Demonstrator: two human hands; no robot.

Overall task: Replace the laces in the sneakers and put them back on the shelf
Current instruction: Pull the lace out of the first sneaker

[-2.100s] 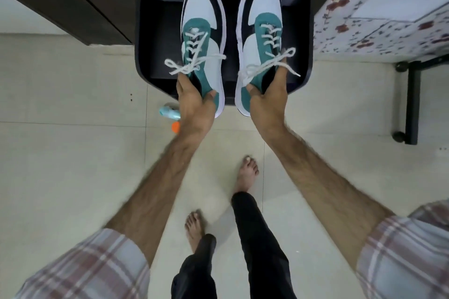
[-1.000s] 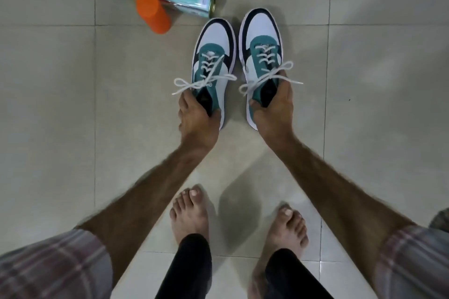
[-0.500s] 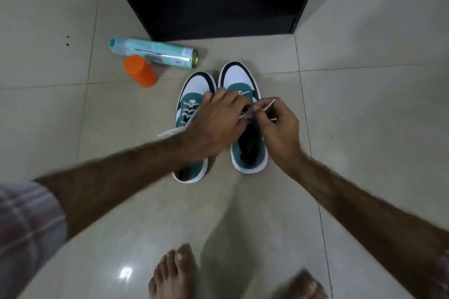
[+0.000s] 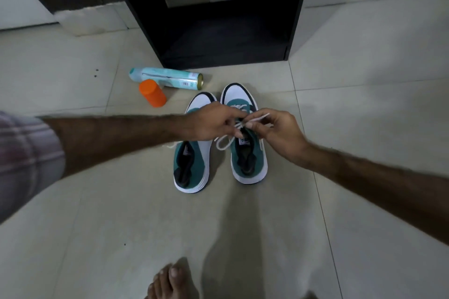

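Step in hand looks like undoing the bow on the right sneaker (image 4: 247, 153), so the old lace (image 4: 224, 144) can come out. Best way, I'd say: pull one free end straight out so the knot slips instead of cinching, then loosen the crossings from the top eyelets down, not yank the whole thing at once.

Both hands are over that shoe's tongue. The left hand (image 4: 213, 121) reaches across the left sneaker (image 4: 192, 165), fingers curled, pinching the lace at the knot. The right hand (image 4: 279, 128) pinches a lace end between thumb and forefinger, the tip poking up. Exactly which strand each one has is hard to make out, it's a bit blurry there.

Both sneakers sit side by side on the floor, just in front of the dark shelf (image 4: 218, 39).
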